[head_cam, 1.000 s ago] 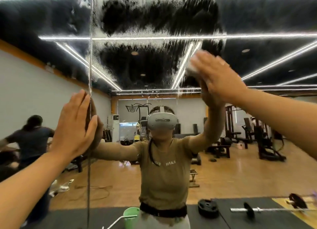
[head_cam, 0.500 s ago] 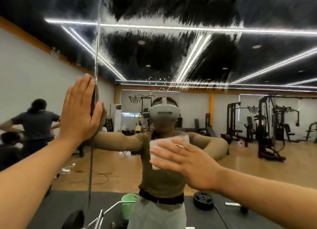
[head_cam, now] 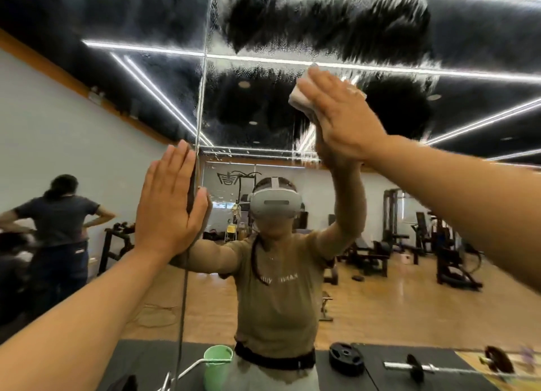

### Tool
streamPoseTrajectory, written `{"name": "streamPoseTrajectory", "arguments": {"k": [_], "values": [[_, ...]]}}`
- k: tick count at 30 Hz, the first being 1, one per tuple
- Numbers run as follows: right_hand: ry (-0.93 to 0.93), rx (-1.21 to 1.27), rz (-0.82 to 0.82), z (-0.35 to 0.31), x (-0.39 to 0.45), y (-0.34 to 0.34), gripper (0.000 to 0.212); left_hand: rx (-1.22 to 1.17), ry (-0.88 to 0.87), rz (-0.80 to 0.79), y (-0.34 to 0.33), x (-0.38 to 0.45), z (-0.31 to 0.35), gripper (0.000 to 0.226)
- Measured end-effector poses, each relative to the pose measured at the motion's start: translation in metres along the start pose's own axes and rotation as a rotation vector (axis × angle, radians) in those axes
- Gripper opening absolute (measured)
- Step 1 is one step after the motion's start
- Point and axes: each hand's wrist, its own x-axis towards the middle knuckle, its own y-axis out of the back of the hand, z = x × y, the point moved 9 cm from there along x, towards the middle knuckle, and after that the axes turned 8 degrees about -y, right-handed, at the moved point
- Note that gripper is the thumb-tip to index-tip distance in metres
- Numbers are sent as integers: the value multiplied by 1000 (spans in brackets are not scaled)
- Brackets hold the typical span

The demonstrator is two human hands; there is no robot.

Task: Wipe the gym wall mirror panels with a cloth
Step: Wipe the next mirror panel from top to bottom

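While the left hand (head_cam: 168, 203) lies flat with straight fingers on the mirror (head_cam: 263, 121) at the panel seam (head_cam: 202, 98), the right hand (head_cam: 336, 112), fingers straight, presses a white cloth (head_cam: 300, 96) against the wet glass higher up.

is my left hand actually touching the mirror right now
Touching. In the head view the left hand lies flat, fingers straight, meeting its own reflection with no gap, over the seam of the mirror.
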Motion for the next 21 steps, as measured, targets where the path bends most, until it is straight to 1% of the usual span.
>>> {"name": "streamPoseTrajectory", "arguments": {"k": [1,2,4,7,9,11,13,15,16,18,21], "values": [[-74,50,47,-5,-5,-6,59,-1,-2,-2,-1,0,0,66],[-103,87,89,-16,-15,-13,57,-4,-3,-4,-1,-1,-1,66],[-33,110,111,-45,-47,-32,58,-18,-4,-4,-1,-1,-1,66],[205,86,17,-91,-111,-61,63,-43,-1,-3,-1,-1,-2,66],[428,11,-112,-117,-162,-82,63,-54,-7,-1,-2,-2,-2,65],[631,-60,-260,-129,-201,-95,62,-61,-17,-3,-2,-2,-3,65],[754,-55,-344,-129,-210,-95,57,-66,-30,-10,-2,-2,-4,65],[834,-53,-375,-125,-200,-90,55,-77,-48,-20,-2,-2,-4,65],[855,-72,-369,-125,-189,-87,54,-77,-66,-26,-1,-2,-5,65],[820,-122,-340,-119,-160,-81,58,-59,-100,-45,0,-2,-5,65],[631,-156,-205,-111,-88,-63,61,-13,-168,-68,5,-1,-13,64]]}}
